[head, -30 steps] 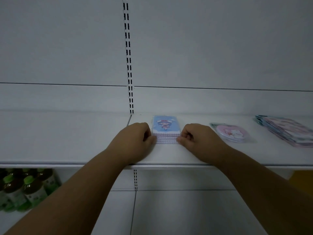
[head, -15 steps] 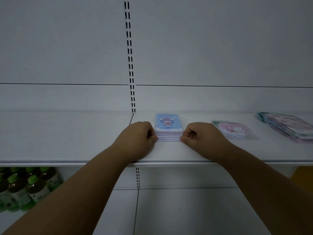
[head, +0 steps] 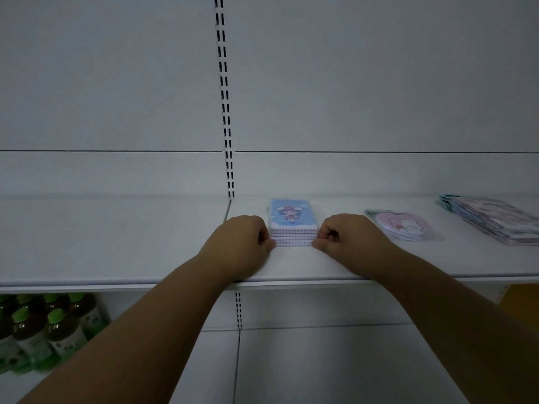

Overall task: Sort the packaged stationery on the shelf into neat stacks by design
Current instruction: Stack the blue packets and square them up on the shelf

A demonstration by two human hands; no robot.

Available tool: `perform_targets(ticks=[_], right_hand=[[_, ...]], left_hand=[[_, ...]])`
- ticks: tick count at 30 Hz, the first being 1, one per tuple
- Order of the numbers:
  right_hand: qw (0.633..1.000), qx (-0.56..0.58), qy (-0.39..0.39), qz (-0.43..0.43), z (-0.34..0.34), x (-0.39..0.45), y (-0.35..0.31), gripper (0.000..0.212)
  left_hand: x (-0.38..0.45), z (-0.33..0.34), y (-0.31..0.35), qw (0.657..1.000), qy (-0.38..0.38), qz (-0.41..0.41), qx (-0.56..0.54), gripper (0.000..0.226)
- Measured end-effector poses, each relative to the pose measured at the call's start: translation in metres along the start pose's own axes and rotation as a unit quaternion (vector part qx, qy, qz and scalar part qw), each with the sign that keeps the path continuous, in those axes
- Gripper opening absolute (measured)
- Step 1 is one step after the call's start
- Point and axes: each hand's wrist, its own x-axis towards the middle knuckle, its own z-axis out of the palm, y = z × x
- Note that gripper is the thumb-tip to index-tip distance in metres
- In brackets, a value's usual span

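Note:
A squared stack of blue cartoon-girl packs (head: 292, 219) lies on the white shelf (head: 116, 246), just right of the slotted upright. My left hand (head: 242, 243) is curled against the stack's left side, thumb at its near corner. My right hand (head: 347, 237) is curled against the right side in the same way. Both hands rest on the shelf and pinch the stack between them. To the right lies a small pile of round pink packs (head: 401, 226). At the far right sits a slanted stack of pastel rectangular packs (head: 493, 218).
The slotted upright (head: 224, 97) runs down the white back panel. The shelf's left half is bare white board. Under the shelf at the lower left stand several green-capped drink bottles (head: 43, 328). An orange patch (head: 522, 298) shows below the shelf at the right.
Both hands stay pressed to the sides of the blue stack. The view has drifted slightly, so everything sits a little further right in frame.

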Motion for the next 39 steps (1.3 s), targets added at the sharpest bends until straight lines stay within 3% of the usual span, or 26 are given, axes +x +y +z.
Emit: perform_targets(ticks=[7,11,14,17,27,33,39], right_hand=[[0.999,0.028,-0.026,0.026,-0.012,0.001,0.003,0.013],[0.967,0.195,-0.032,0.163,-0.023,0.027,0.007,0.031],[0.956,0.199,-0.055,0.21,-0.021,0.052,0.001,0.039],[0.964,0.142,-0.079,0.212,-0.014,0.068,-0.003,0.029],[0.983,0.05,-0.046,0.168,0.001,0.072,-0.006,0.041],[0.973,0.103,-0.051,0.2,-0.002,0.069,-0.003,0.045],[0.979,0.073,-0.075,0.177,-0.002,0.067,-0.01,0.044]], left_hand=[[0.001,-0.011,-0.003,0.999,-0.037,-0.018,-0.033,0.017],[0.026,-0.028,-0.005,0.97,-0.086,-0.111,-0.197,0.022],[0.047,-0.029,0.0,0.943,-0.109,-0.166,-0.266,0.026],[0.06,-0.024,0.005,0.941,-0.125,-0.188,-0.253,0.044],[0.066,-0.015,0.01,0.965,-0.107,-0.17,-0.171,0.038],[0.061,-0.014,0.01,0.956,-0.085,-0.186,-0.211,0.042],[0.063,-0.01,0.021,0.983,-0.079,-0.152,-0.063,0.043]])
